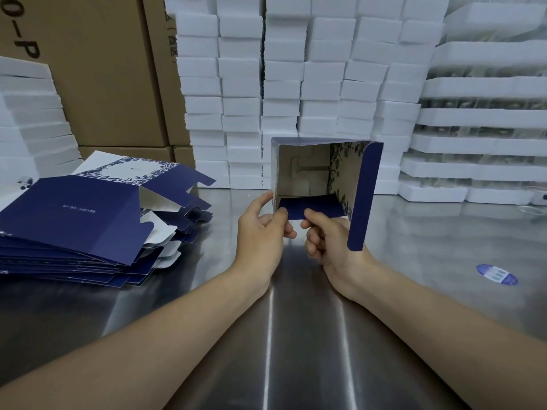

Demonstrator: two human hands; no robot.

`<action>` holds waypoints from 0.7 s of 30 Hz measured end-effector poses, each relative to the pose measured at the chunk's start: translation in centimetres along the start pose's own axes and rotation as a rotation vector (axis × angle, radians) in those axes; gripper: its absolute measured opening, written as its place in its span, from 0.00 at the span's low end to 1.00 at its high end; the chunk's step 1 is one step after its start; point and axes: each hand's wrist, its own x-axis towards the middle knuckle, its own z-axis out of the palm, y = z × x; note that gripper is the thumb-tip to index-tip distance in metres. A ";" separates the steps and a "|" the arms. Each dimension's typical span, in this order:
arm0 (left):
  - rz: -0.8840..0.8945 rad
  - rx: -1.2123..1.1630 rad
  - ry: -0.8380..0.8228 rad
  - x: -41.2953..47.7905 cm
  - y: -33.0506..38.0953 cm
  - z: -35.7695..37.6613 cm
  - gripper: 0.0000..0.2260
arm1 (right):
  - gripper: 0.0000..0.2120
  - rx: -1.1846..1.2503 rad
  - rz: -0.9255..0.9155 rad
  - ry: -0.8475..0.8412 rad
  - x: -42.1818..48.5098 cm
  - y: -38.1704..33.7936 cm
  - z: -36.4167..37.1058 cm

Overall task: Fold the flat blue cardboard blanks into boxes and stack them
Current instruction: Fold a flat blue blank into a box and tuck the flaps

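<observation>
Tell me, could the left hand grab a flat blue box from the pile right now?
Probably, once it lets go: the left hand pinches the half-folded box, yet nothing stands between it and the pile of blanks.

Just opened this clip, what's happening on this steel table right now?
A person holds a half-formed blue cardboard box over the shiny steel table, its open end toward the camera. The left hand and right hand both pinch its lower blue flap; the long side flap stands open. A pile of flat blue cardboard blanks lies at the left.
</observation>
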 end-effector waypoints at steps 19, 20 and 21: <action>-0.064 -0.022 0.054 -0.8 0.7 -0.3 0.15 | 0.12 0.112 -0.083 0.256 -0.5 0.3 -0.6; -0.066 -0.005 0.065 -0.8 0.7 -0.3 0.17 | 0.13 0.120 -0.089 0.270 -0.8 0.0 -0.6; -0.064 0.003 0.068 -0.9 0.8 -0.3 0.20 | 0.15 0.080 -0.113 0.297 -1.1 -0.1 -0.6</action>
